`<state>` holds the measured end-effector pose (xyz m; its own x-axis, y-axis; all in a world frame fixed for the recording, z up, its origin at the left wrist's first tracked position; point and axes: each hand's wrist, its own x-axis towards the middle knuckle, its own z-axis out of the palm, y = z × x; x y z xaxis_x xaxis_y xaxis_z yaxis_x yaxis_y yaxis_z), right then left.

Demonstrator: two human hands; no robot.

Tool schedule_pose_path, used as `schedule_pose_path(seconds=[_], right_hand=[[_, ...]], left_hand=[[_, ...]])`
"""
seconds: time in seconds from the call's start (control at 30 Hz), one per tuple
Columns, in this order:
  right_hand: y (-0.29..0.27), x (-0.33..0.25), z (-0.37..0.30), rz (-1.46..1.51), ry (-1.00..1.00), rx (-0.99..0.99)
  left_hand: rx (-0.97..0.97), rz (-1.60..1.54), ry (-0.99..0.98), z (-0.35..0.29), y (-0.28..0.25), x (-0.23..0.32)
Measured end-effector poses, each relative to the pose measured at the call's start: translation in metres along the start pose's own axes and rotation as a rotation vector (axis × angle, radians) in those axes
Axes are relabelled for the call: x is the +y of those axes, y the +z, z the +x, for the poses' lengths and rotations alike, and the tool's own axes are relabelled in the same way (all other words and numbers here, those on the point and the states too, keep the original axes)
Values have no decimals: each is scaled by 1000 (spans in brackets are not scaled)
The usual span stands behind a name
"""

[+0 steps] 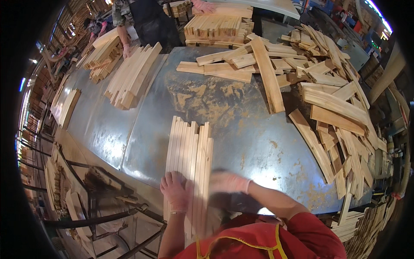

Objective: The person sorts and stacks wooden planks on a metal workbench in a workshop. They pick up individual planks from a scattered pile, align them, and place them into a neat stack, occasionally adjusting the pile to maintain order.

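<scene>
The slats [195, 162], at the lower centre of the frame beneath the flat, loosely spread left hand [175, 190], are probably stiff, light and prone to sliding apart, so grip both outer sides; the right hand's [229, 182] blurred state cannot be told.

Glare [113, 149] is spread over the metal desk [228, 159]; a strip light [380, 14] is seen far right, a dark frame [86, 223] near left.

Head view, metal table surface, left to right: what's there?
Short board stack → larger board bundle → aligned board row with the left hand on it → blurred right hand → long loose plank beside the jumbled pile.
</scene>
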<state>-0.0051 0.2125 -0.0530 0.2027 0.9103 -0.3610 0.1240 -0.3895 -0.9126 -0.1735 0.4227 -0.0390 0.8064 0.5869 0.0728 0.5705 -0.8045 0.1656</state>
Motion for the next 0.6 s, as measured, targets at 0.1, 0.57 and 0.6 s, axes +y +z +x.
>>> schedule_pose_path(seconds=[0.1, 0.57, 0.6], right_hand=[[-112, -26, -15, -7, 378, 711], [-208, 61, -7, 1303, -119, 688], [-183, 56, -15, 1380, -162, 614]], left_hand=[[32, 55, -42, -15, 7, -16], [9, 14, -48, -11, -7, -13], [7, 5, -28, -8, -4, -12]])
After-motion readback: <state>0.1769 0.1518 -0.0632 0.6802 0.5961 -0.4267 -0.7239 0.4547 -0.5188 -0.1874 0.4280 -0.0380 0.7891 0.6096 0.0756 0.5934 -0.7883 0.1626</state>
